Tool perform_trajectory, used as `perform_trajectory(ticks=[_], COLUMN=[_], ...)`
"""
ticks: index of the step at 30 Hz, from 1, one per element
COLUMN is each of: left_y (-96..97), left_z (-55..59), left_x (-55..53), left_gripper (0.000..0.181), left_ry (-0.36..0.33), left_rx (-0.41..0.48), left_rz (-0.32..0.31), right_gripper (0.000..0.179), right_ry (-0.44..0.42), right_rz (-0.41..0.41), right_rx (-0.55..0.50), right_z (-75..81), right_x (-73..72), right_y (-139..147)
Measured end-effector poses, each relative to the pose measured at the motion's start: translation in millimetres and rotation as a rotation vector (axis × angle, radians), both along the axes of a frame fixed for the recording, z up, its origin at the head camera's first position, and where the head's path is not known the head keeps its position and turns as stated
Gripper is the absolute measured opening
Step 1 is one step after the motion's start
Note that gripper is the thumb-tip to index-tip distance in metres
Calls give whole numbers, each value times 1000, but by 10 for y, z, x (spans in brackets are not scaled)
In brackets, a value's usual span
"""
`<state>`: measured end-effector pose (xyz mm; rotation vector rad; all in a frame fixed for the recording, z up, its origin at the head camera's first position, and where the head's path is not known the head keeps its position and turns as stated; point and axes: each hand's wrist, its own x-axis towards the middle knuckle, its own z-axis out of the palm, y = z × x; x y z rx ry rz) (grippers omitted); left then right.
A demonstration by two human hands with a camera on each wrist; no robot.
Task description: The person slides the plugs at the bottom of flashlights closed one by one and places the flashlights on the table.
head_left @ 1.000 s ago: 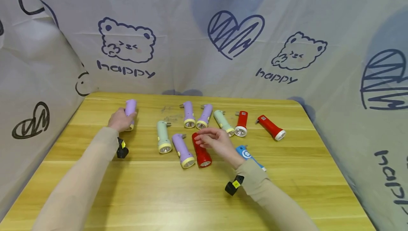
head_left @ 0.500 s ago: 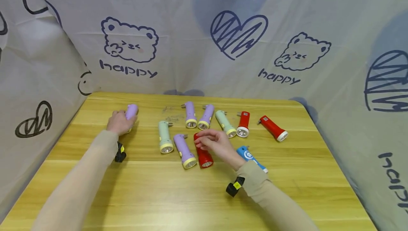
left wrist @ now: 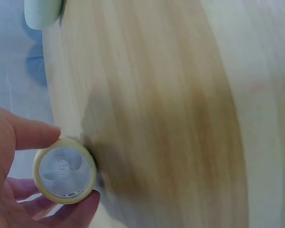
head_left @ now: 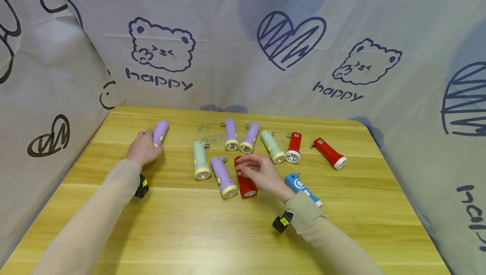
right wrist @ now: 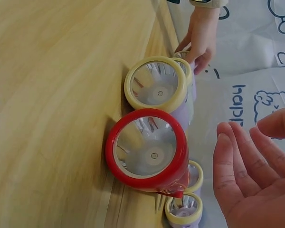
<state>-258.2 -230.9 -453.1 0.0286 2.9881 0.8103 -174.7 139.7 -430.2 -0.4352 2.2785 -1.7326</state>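
At the table's far left, my left hand [head_left: 145, 147] grips a purple flashlight [head_left: 160, 131]. In the left wrist view its thumb and fingers lie around the flashlight's cream-rimmed lens [left wrist: 65, 172]. Over a red flashlight [head_left: 248, 187] near the middle hovers my right hand [head_left: 263, 177], fingers loosely bent and holding nothing. The right wrist view shows that hand [right wrist: 256, 175] apart from the red flashlight [right wrist: 147, 149]. Just left of the red one lie a purple flashlight [head_left: 224, 178] and a mint green one [head_left: 201, 159].
Two purple flashlights [head_left: 230, 133] lie at the back, with a mint green one [head_left: 272, 146] beside them. Farther right are two red flashlights with white rims [head_left: 294, 146]. A blue flashlight [head_left: 298, 184] lies by my right wrist. Printed cloth [head_left: 228, 55] hangs behind the wooden table [head_left: 197, 233].
The left hand shifts slightly on its purple flashlight, which now leans a little more to the right. My right hand stays over the red flashlight. The head view has shifted a little.
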Motion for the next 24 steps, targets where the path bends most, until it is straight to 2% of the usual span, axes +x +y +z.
perform_trajectory(ticks=[4, 10, 17, 24], left_y=[1, -16, 0, 38], left_z=[-42, -93, -69, -54], left_x=[-41, -100, -52, -9], left_gripper=[70, 72, 72, 75], left_ry=[40, 66, 74, 63], left_rx=[19, 18, -1, -6], left_rz=[2, 17, 35, 44], right_gripper=[27, 26, 26, 27], right_ry=[50, 75, 81, 51], right_rz=[6, 15, 40, 31], right_rx=[58, 115, 132, 139], right_z=[-13, -4, 8, 6], right_x=[10, 31, 56, 69], right_y=[4, 6, 29, 26])
